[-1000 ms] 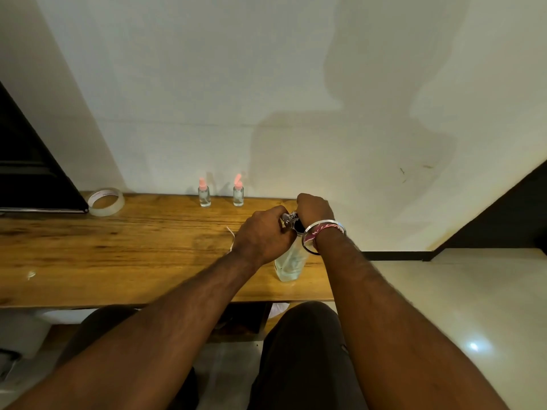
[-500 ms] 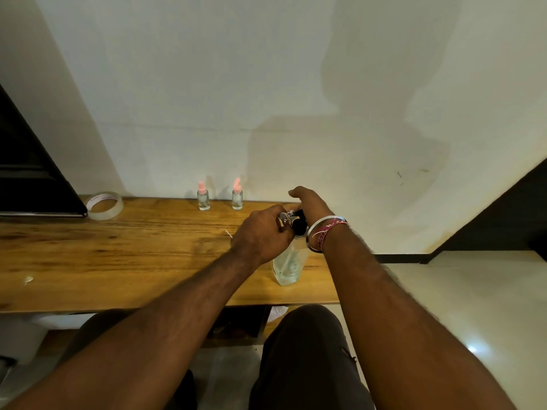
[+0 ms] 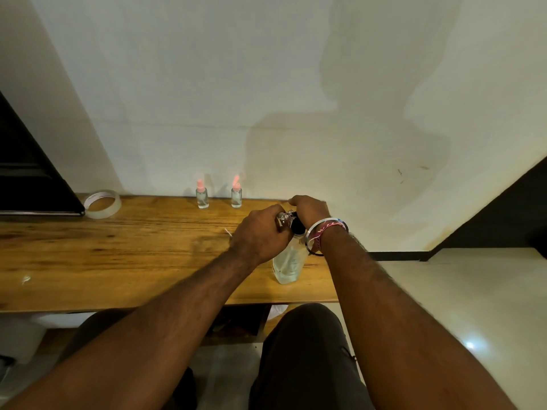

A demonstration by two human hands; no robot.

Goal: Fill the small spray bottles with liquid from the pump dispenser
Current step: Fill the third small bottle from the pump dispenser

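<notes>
Head view: your left hand (image 3: 260,233) grips a small bottle (image 3: 283,221) at the pump dispenser (image 3: 289,260) spout near the desk (image 3: 118,255) front edge. Right hand (image 3: 309,210) rests on the pump top, finger curl unclear. Two pink-capped spray bottles (image 3: 202,194) stand by the wall.

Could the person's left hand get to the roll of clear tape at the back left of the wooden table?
Probably yes, but not at once: the left hand grips a small glass bottle over the pump dispenser. Bare wood lies between it and the roll of clear tape.
</notes>
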